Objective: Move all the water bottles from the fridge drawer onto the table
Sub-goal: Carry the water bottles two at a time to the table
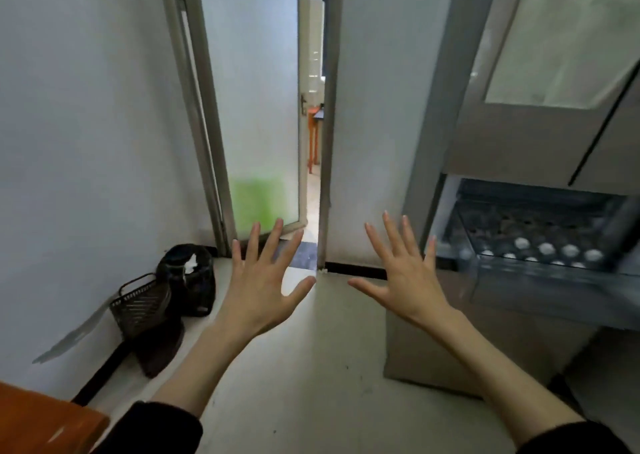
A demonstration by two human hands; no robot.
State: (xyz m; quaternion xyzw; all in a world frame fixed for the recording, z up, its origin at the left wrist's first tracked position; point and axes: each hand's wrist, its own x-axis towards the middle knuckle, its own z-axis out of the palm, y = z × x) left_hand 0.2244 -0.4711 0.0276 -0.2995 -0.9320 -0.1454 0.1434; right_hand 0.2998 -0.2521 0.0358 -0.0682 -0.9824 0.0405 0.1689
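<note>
Left hand [261,285] and right hand [405,277], fingers spread and empty, face the open fridge drawer [540,273]; first reach toward capped water bottles [545,249] likely next.

Soft, dim daylight is admitted through the frosted door [256,107] — no hard shadows are cast. Straight edges are bowed by wide-angle distortion, and the fridge drawer [540,246] is smeared by blur.

We note the fridge drawer [540,273] pulled open at lower right, a clear-walled bin below the closed upper doors. Inside stand the water bottles [547,248], upright and packed in rows; we see only their white caps, about ten, blurred. An orange desk [41,419] corner shows at lower left, well apart.
</note>
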